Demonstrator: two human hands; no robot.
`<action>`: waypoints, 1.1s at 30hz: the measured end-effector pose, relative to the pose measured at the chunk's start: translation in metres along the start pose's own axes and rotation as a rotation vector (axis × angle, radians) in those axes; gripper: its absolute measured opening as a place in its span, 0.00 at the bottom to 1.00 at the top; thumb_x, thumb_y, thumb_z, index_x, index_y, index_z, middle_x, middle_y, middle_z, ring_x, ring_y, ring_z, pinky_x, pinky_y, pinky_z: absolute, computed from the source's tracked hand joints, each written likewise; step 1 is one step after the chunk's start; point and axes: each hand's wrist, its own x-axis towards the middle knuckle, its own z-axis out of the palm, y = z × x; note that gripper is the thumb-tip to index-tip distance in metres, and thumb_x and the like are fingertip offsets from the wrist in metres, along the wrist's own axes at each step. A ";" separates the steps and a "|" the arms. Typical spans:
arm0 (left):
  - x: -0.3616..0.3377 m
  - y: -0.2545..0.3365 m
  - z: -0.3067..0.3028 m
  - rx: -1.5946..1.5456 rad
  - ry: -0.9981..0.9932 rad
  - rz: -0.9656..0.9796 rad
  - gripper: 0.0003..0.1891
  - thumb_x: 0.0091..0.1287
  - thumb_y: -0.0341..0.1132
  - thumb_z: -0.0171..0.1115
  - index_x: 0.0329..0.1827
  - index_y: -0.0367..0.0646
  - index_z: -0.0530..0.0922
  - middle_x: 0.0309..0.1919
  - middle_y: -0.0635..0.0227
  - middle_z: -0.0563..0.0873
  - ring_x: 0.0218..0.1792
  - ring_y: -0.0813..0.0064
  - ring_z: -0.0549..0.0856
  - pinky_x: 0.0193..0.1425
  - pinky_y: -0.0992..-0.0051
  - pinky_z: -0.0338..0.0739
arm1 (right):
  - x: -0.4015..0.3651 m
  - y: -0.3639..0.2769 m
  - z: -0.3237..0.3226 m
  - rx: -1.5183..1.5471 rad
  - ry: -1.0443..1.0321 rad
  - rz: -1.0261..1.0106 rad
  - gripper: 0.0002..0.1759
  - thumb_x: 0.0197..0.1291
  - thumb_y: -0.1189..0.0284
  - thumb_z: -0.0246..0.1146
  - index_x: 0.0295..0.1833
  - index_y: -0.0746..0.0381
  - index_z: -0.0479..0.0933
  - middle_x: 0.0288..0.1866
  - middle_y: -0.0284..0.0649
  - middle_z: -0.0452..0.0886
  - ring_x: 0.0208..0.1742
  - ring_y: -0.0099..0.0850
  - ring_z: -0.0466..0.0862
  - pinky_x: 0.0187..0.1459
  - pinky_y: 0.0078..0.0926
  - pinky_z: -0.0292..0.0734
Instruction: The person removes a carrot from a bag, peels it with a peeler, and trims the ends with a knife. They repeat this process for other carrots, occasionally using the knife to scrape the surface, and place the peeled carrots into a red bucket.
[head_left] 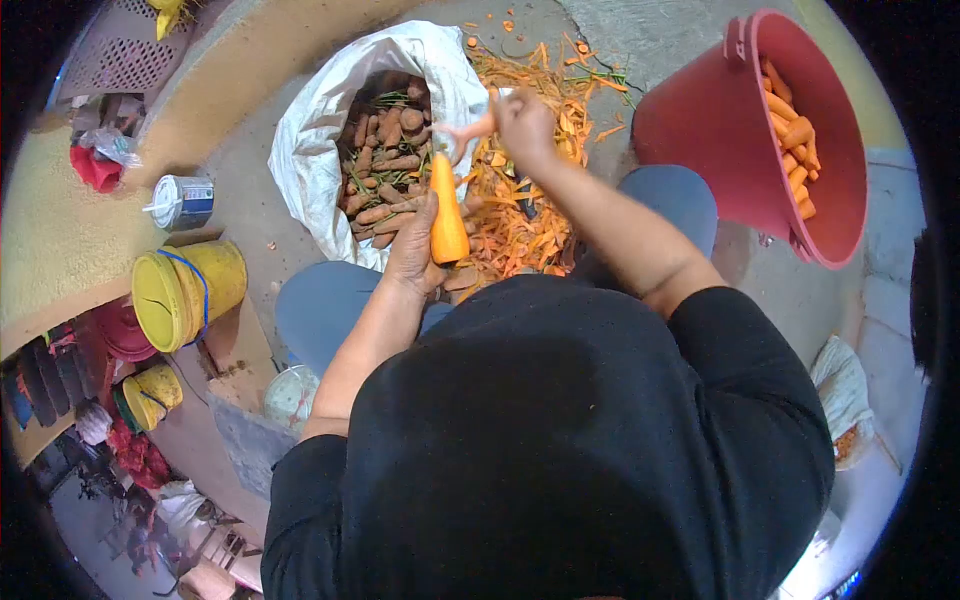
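Note:
A bright orange carrot (447,215), its surface peeled, stands nearly upright in my left hand (413,245), whose fingers wrap round its lower part. Just up and to the right, my right hand (526,125) is closed on the handle of a pale orange peeler (472,132), its head near the carrot's top end and blurred. Behind my left hand a white sack (308,150) lies open with unpeeled, soil-brown carrots (390,135) inside. Orange peelings (545,110) are heaped on the floor beneath my right forearm.
A tilted red tub (690,130) holds peeled carrots (797,135) at the right. At the left are a metal can (183,203), a yellow bucket (225,277) and a smaller yellow bucket (160,390). A whitish sack (838,385) lies at the lower right.

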 end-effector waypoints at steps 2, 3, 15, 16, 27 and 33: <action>0.013 0.008 -0.005 -0.024 0.080 0.046 0.26 0.59 0.50 0.54 0.57 0.48 0.64 0.39 0.64 0.77 0.32 0.76 0.77 0.33 0.75 0.76 | -0.043 -0.013 0.001 0.075 -0.221 -0.086 0.12 0.52 0.66 0.58 0.29 0.66 0.74 0.23 0.48 0.77 0.29 0.41 0.79 0.30 0.32 0.72; 0.020 0.012 -0.007 -0.036 0.118 0.068 0.25 0.59 0.48 0.54 0.56 0.48 0.64 0.37 0.65 0.77 0.32 0.75 0.77 0.32 0.74 0.77 | -0.063 -0.016 -0.002 0.110 -0.355 -0.154 0.12 0.53 0.66 0.56 0.29 0.66 0.74 0.23 0.48 0.77 0.29 0.41 0.79 0.30 0.32 0.71; 0.058 0.016 -0.035 0.410 0.186 -0.020 0.14 0.57 0.33 0.58 0.43 0.36 0.70 0.25 0.68 0.76 0.27 0.78 0.78 0.32 0.80 0.74 | 0.009 0.201 0.072 -0.685 -0.559 0.457 0.26 0.51 0.62 0.56 0.50 0.67 0.59 0.37 0.52 0.77 0.40 0.48 0.77 0.42 0.40 0.71; 0.059 0.013 -0.035 0.399 0.197 -0.036 0.15 0.57 0.35 0.58 0.45 0.37 0.70 0.26 0.70 0.76 0.27 0.80 0.78 0.32 0.81 0.73 | 0.008 0.210 0.072 -0.689 -0.574 0.445 0.28 0.50 0.62 0.56 0.52 0.66 0.57 0.38 0.53 0.76 0.40 0.48 0.77 0.42 0.40 0.71; 0.061 0.012 -0.036 0.437 0.173 -0.095 0.17 0.56 0.36 0.60 0.46 0.37 0.71 0.29 0.73 0.77 0.29 0.84 0.76 0.34 0.82 0.71 | 0.025 0.201 0.052 -0.627 -0.381 0.529 0.18 0.46 0.71 0.54 0.44 0.69 0.67 0.33 0.56 0.77 0.36 0.49 0.78 0.35 0.40 0.71; 0.056 0.010 -0.025 0.640 0.172 0.089 0.17 0.49 0.30 0.64 0.43 0.35 0.73 0.29 0.72 0.76 0.30 0.84 0.75 0.35 0.82 0.70 | 0.043 0.141 0.009 -0.551 -0.588 0.250 0.14 0.47 0.70 0.50 0.34 0.68 0.76 0.32 0.57 0.77 0.34 0.49 0.78 0.37 0.40 0.71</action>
